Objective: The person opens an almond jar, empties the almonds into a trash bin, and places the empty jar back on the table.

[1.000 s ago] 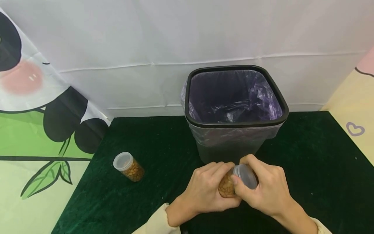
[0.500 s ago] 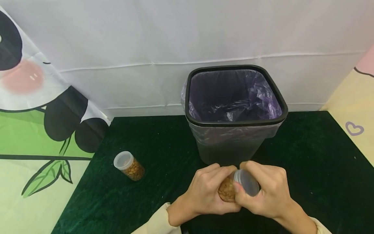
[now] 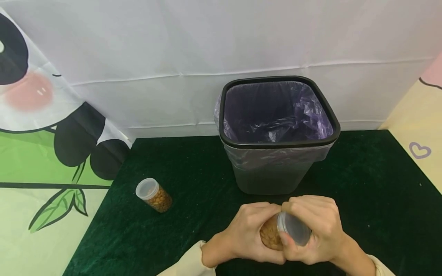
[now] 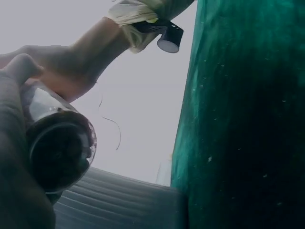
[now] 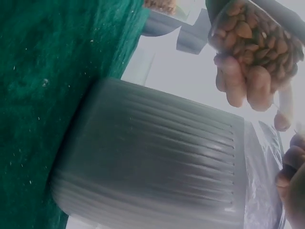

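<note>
Left hand [image 3: 246,234]: wrapped round the nut jar [image 3: 270,233], probably to steady it
Right hand [image 3: 321,230]: curled over its lid [image 3: 297,229], likely for decent grip, imo

Clear, glossy, plastic-looking wall on the near jar [image 3: 270,233]; translucent, frosted plastic, ridged at the edge, for its lid [image 3: 296,229]. Similar plastic on the left jar [image 3: 160,199]. Ribbed grey plastic with low sheen on the far bin [image 3: 269,180], smooth black rim [image 3: 279,145], thin, shiny, crinkled film liner [image 3: 312,115]. Velvety green tablecloth [image 3: 186,165]; matt, creased white cloth backdrop [image 3: 172,38].
</note>
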Demonstrator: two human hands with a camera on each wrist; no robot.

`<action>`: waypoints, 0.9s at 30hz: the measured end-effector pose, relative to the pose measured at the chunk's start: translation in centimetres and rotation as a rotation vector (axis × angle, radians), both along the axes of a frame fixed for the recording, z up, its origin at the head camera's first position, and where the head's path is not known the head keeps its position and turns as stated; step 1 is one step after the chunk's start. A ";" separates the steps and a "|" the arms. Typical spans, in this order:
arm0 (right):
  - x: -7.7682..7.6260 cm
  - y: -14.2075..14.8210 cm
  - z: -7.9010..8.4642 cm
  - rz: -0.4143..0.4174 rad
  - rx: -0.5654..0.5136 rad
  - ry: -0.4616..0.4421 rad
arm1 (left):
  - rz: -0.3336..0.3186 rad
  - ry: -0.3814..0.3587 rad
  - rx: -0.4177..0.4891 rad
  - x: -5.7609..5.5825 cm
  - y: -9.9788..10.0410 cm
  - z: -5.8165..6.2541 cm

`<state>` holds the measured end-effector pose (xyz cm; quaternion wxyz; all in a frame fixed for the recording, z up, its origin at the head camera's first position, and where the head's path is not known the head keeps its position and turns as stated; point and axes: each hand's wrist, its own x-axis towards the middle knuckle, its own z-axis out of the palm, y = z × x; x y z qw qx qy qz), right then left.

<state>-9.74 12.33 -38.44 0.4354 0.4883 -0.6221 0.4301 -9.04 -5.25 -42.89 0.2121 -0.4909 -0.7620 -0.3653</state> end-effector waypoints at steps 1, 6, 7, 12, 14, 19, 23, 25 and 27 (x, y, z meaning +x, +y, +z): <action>0.0 0.0 0.1 0.018 0.007 0.002 | -0.012 -0.024 -0.001 0.1 0.0 0.0; 0.3 1.2 0.4 -0.057 0.146 -0.106 | 0.060 -0.035 -0.027 0.1 -0.1 0.7; 0.5 1.5 0.4 -0.093 0.184 -0.144 | 0.079 -0.029 -0.034 0.0 -0.2 0.8; 1.6 2.9 0.6 -0.290 0.391 -0.421 | 0.222 0.019 -0.058 -0.3 -0.8 1.7; 2.0 3.2 1.0 -0.337 0.449 -0.514 | 0.279 0.057 -0.069 -0.4 -1.0 2.0; 2.2 3.5 1.8 -0.321 0.479 -0.629 | 0.343 0.128 -0.102 -0.6 -1.4 2.6; 1.9 3.6 2.0 -0.237 0.473 -0.646 | 0.347 0.122 -0.116 -0.6 -1.5 2.8; 1.8 3.7 2.1 -0.193 0.475 -0.644 | 0.346 0.119 -0.124 -0.6 -1.5 2.8; 1.7 3.9 2.1 -0.157 0.481 -0.646 | 0.345 0.116 -0.128 -0.6 -1.5 2.7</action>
